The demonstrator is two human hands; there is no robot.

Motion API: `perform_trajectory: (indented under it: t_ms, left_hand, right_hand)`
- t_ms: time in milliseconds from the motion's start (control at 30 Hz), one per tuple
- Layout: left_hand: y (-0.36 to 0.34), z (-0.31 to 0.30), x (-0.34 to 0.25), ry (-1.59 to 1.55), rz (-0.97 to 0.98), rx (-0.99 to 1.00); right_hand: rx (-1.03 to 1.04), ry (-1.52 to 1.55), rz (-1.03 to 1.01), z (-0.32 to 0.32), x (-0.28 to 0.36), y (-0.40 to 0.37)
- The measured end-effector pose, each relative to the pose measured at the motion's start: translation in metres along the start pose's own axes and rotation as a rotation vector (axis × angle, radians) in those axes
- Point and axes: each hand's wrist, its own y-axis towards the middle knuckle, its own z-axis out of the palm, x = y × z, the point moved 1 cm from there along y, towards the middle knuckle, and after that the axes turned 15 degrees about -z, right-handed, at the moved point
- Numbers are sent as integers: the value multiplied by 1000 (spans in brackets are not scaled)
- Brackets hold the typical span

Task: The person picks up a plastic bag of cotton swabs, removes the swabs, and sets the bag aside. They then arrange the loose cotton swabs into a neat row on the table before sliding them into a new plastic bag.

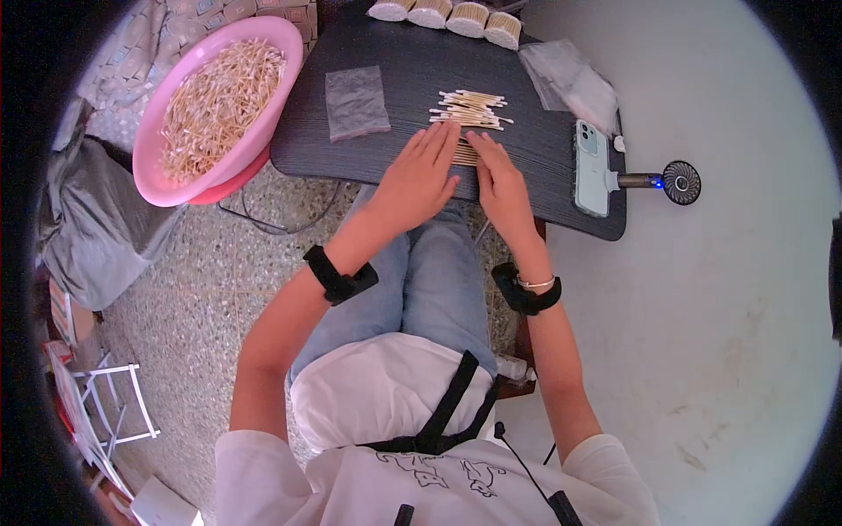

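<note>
My left hand (421,171) lies with its fingers stretched out over the left ends of a row of cotton swabs (466,152) near the front of the dark table. On the other side of that row, my right hand (502,180) has its fingers extended, its fingertips at the swabs' right ends. The swab sticks show between the two hands, while their tips are covered. Just beyond my fingertips is a loose pile of cotton swabs (472,109), lying mostly sideways and unevenly lined up. Left of the pile lies a flat clear plastic bag (357,103).
A pink basin (294,53) full of loose swabs stands left of the black table (403,61). Several round swab bundles (467,19) line the back edge. Clear bags (574,83), a phone (593,171) and a small fan (681,182) are on the right, beside a wall.
</note>
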Motion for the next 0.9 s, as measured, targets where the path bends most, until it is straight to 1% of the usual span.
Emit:
perform_trajectory:
  t_ms: [133, 300, 333, 400, 433, 500, 533, 633, 700, 800, 900]
  left_hand:
    - [-1, 0, -3, -24, -6, -46]
    - [11, 1, -5, -547, -259, 23]
    - [16, 3, -5, -663, -307, 44]
    - [23, 25, -3, -886, -341, -34]
    - [26, 30, -6, -997, -357, -74]
    - [29, 39, -12, -1046, -375, -133]
    - [29, 39, -14, -1069, -385, -163]
    - [23, 31, -10, -1189, -392, -80]
    - [20, 6, -7, -912, -327, -90]
    - [20, -5, 5, -499, -184, -95]
    - [23, 0, 8, -90, -75, -98]
  right_hand:
    - [-41, 84, 85, -2, 5, 5]
    - [-189, 170, 269, -1, 0, 8]
    - [-223, 188, 264, 3, -3, 8]
    - [-293, 223, 250, 11, -6, 10]
    - [-303, 252, 281, 13, -1, 14]
    - [-323, 312, 343, 15, 7, 21]
    - [-327, 322, 331, 15, 7, 20]
    - [-316, 326, 307, 11, 5, 17]
    - [-277, 288, 310, 3, 0, 10]
    - [-188, -6, 128, -2, -11, 5]
    - [5, -204, 8, -1, -18, 7]
